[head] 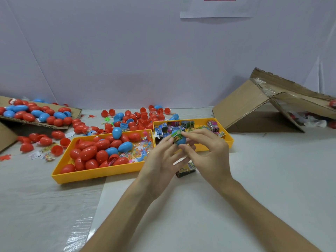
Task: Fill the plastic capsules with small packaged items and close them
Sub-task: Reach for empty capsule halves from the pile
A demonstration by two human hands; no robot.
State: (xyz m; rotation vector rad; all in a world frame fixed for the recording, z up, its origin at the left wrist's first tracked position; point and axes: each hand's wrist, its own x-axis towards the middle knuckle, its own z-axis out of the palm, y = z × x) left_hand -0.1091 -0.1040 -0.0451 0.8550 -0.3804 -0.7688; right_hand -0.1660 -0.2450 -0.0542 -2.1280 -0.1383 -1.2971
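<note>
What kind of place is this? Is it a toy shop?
More likely a toy-packing table, not a shop: yellow trays hold plastic eggs and little packets, cardboard boxes lie alongside, and the left hand and right hand hold a blue egg.

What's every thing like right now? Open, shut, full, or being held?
blue capsule, open, held between both hands.
green packet, sticking partly out of the blue capsule.
left hand, holds the blue capsule.
right hand, pinches the blue capsule.
left tray, holding many closed capsules.
right tray, holding small packets.
cardboard box, tipped over, open.
</note>
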